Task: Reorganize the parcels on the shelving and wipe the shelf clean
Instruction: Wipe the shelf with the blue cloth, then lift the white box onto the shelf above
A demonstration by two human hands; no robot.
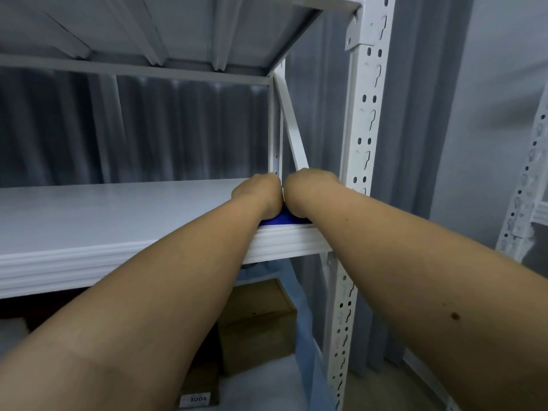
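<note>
Both hands pressing blue cloth (277,218) onto white shelf (118,215) at right front corner, by upright post (363,137). Left hand (258,191) and right hand (308,189) touching, knuckles up; fingers hidden, grip unclear. Cloth looking soft, light, bunching easily; flat palm pressure suiting better than pinch. Cardboard parcels (258,324) sitting below.

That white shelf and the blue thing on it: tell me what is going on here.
A person has both hands on a blue cloth at the right end of the white shelf, near its front edge. The left hand and right hand sit side by side over the cloth; how the fingers lie is hidden. No parcels show on this level; cardboard boxes sit on the level below.
</note>
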